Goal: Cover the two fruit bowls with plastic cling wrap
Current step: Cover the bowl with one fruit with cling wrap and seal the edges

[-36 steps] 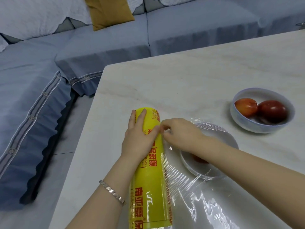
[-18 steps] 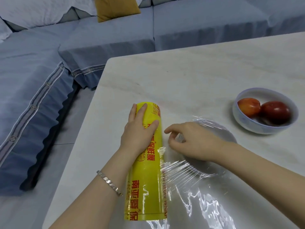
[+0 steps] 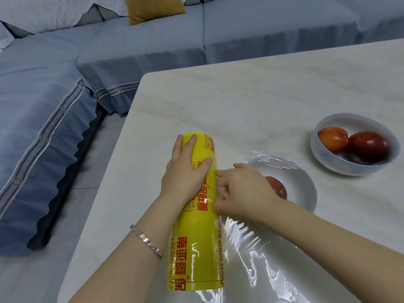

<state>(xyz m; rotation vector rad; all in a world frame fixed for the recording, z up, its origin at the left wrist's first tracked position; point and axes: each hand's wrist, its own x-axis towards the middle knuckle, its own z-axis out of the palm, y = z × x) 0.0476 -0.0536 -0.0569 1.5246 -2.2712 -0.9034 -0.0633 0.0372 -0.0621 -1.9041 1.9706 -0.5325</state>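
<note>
A yellow roll of cling wrap [image 3: 194, 248] lies lengthwise on the white table [image 3: 262, 101]. My left hand [image 3: 185, 171] lies flat on the roll's far part with straight fingers. My right hand [image 3: 240, 191] has curled fingers that pinch the film at the roll's right edge. Clear film [image 3: 262, 254] stretches from the roll over a shallow white bowl [image 3: 306, 189] holding a red fruit [image 3: 277, 186]. A deeper white bowl [image 3: 354, 162], uncovered, holds two red fruits [image 3: 367, 145] at the right.
A blue-grey sofa [image 3: 65, 95] with a mustard cushion [image 3: 153, 7] wraps around the table's left and far sides. The table's left edge and rounded corner [image 3: 146, 77] lie close to the roll. Grey floor shows between sofa and table.
My right hand has moved left from the covered bowl back to the roll's edge and now pinches the film. My left hand stays on the roll.
</note>
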